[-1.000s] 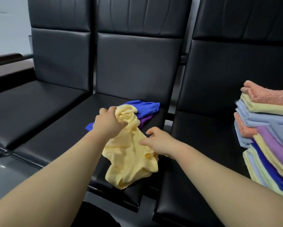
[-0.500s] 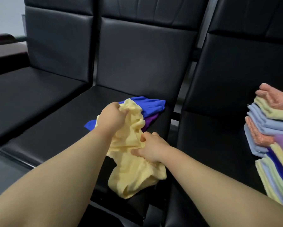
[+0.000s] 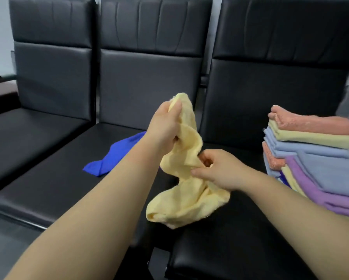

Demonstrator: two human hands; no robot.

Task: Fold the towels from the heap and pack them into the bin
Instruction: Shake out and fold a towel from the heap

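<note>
Item: yellow towel [image 3: 186, 201], bunched, held above the middle seat's [image 3: 58, 188] front right corner. Your left hand [image 3: 165, 128] grips its top; your right hand [image 3: 220, 168] pinches mid-cloth. Risk: with no corners found, your fold likely skews.

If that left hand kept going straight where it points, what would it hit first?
Beyond the yellow towel it grips, the left hand would probably meet the middle black leather chair's backrest; depth is unclear.
</note>
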